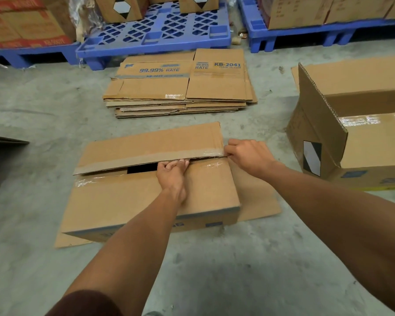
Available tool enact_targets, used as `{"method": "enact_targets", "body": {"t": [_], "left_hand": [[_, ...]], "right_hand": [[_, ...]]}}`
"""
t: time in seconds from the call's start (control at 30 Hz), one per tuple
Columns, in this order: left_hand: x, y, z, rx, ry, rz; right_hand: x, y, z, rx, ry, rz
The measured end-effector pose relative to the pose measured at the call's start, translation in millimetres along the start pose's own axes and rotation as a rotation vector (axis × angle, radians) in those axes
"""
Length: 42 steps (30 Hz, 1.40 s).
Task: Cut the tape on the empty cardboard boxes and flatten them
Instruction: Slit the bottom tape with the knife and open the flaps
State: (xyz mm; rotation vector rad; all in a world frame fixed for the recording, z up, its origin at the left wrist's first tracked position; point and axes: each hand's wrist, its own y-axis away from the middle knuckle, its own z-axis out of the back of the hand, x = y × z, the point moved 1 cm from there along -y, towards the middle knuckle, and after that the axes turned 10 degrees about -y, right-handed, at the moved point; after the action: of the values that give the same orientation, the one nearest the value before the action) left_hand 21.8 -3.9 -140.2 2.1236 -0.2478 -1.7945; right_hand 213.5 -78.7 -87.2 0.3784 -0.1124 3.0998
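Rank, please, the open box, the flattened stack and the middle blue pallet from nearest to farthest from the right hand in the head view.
From the right hand:
1. Open box, just to its right on the floor.
2. Flattened stack, ahead and slightly left.
3. Middle blue pallet, farthest, behind the stack.

Saw matt brown corrugated cardboard on the box [151,197] and the flattened stack [180,87], glossy crinkled clear tape [211,165] along the flap seam, rough grey concrete floor [43,106], shiny blue plastic pallets [155,30].
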Motion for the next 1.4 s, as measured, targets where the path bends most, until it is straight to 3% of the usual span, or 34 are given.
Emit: {"method": "enact_targets", "body": {"t": [0.27,0.4,0.53,0.7,0.87,1.0,1.1,1.23,1.27,1.37,1.4], "left_hand": [[3.1,0.2,-0.7,-0.040,-0.164,-0.047],[5.4,0.9,0.6,-0.059,-0.302,-0.071],[3.3,5.1,-2.5,-0.098,-0.310,-0.073],[4.9,5.8,-1.9,-0.075,-0.245,-0.088],[6.6,5.2,-1.9,-0.043,-0.184,-0.106],[2.7,8.8,-5.5,0.030,-0.110,-0.141],[1.4,13.6,-7.6,0.023,-0.189,-0.188],[-6.0,21.4,-15.1,0.049,-0.565,-0.285],[-9.6,21.7,-18.5,0.114,-0.760,-0.378],[-25.0,23.0,-29.4,0.402,-1.644,-0.786],[-32.6,23.8,-33.7,0.496,-1.832,-0.813]], "right_hand": [[-26.3,10.1,-1.2,-0.044,-0.115,-0.042],[-40.2,10.8,-4.6,-0.189,-0.369,-0.304],[-32.0,-6.4,-11.5,-0.163,-0.731,-0.635],[-14.4,-21.5,-21.6,-0.160,-0.993,-0.802],[-15.2,-22.4,-19.9,-0.140,-0.942,-0.740],[-21.3,-17.1,-16.7,0.024,-0.818,-0.531],[-21.7,-13.3,-19.1,0.031,-0.742,-0.496],[-20.0,-15.2,-24.5,-0.052,-0.713,-0.559],[-21.1,-16.2,-24.4,-0.068,-0.718,-0.568],[-20.1,-16.9,-18.4,-0.057,-0.693,-0.551],[-18.9,-16.3,-15.4,-0.051,-0.676,-0.544]]}}
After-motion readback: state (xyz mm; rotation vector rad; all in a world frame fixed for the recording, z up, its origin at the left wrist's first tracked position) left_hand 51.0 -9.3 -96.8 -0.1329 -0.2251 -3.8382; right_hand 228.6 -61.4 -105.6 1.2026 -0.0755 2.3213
